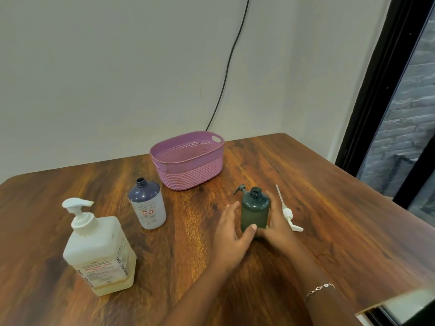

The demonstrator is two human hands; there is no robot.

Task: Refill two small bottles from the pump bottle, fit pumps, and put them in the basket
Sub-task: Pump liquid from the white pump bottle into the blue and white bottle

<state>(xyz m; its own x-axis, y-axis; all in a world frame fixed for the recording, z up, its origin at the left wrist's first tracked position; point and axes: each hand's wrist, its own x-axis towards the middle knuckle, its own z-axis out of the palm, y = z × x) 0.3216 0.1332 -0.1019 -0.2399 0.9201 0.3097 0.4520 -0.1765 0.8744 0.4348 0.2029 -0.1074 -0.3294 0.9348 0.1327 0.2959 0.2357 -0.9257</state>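
A small dark green bottle [254,211] stands upright and uncapped on the wooden table [329,208]. My right hand [277,225] wraps its right side and base, and my left hand [231,234] touches its left side with the thumb against the front. A small grey-and-white bottle [148,205] stands open to the left. The big translucent pump bottle [98,250] sits at the front left, with a little yellowish liquid at its bottom. A white pump [287,211] lies right of the green bottle; a dark pump [240,189] lies just behind it. The purple basket [188,161] stands empty at the back.
A wall runs close behind the table with a black cable [226,74] hanging down it. The table's right edge drops off beside a dark-framed window [400,114]. A thin bracelet [320,289] is on my right wrist.
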